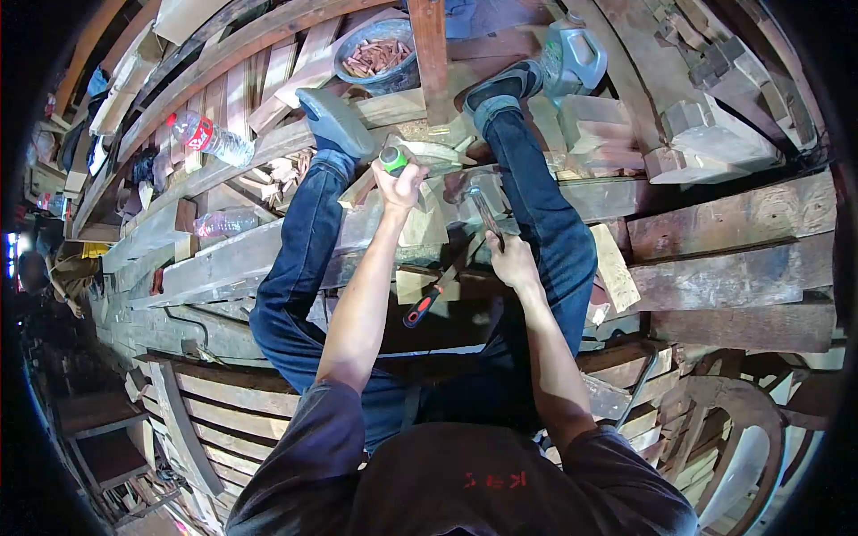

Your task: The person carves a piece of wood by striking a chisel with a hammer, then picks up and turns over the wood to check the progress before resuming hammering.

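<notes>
A: so what's each hand holding?
B: left hand [401, 184] is wrapped round a green-rimmed thing [391, 160], right hand [514, 261] closed on a long tool [484, 211], orange-black handle [422, 306] between. holding step imo, calls for steady grip

No word fully readable. Dark shirt [429, 500] on my chest: short row of red characters [496, 481], seen at odd angle; one looks like K, rest too broken up to tell. Clear bottle [234, 149] with red cap, lying on wood: red label [201, 136] with white script, too blurred for me to read. Green object [392, 160] in my left hand [402, 185]: any print too small to make out.
</notes>
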`<control>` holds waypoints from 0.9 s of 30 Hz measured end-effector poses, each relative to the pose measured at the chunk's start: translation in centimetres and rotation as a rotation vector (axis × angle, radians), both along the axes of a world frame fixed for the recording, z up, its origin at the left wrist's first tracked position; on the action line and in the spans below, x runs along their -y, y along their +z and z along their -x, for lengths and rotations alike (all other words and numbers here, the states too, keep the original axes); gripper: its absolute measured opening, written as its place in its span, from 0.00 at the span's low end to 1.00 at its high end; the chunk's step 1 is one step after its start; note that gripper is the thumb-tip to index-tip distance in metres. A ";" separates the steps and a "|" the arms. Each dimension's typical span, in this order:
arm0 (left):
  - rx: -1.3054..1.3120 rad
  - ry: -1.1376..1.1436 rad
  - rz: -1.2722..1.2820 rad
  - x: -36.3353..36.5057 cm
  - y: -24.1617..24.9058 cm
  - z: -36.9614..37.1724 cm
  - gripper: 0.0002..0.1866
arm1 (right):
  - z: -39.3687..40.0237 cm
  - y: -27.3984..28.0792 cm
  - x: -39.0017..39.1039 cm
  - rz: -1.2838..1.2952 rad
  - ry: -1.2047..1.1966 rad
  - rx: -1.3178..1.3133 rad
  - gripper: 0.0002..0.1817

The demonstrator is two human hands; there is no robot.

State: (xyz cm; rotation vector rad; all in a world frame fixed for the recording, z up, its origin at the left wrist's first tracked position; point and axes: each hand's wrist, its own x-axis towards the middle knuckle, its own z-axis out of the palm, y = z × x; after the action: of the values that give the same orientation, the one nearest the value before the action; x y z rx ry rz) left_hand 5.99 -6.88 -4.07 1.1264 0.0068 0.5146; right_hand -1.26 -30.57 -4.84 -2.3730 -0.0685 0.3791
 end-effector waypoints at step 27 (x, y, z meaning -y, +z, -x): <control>-0.086 0.160 -0.423 0.0 2.0 -0.5 0.10 | 0.0 20.7 -3.3 0.065 0.092 0.464 0.23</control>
State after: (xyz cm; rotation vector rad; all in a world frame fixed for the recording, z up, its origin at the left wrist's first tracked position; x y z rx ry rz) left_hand 6.47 -6.88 -2.02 1.5707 0.0661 0.6275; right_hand -1.25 -27.26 15.87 -2.4827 -0.3851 -0.1354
